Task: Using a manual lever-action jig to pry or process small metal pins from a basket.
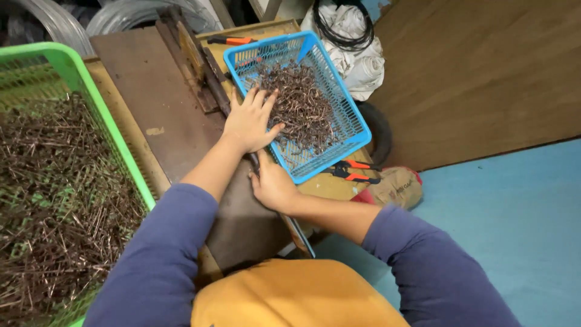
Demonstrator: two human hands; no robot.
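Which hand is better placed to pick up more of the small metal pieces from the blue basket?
Probably the left hand: it already lies on the metal pieces inside the blue basket. The right hand rests outside, below its near corner.

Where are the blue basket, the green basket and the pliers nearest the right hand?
blue basket [357, 130], head view, right rim.
green basket [115, 130], head view, right rim.
pliers [354, 171], head view, orange handles.

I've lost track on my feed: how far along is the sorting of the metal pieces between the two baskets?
Done: a pile of bent metal pieces lies in the blue basket. In hand: the left hand reaches into that pile, while the right hand rests on the board by the basket's near corner. Left: the green basket holds a far larger heap of straight rods.
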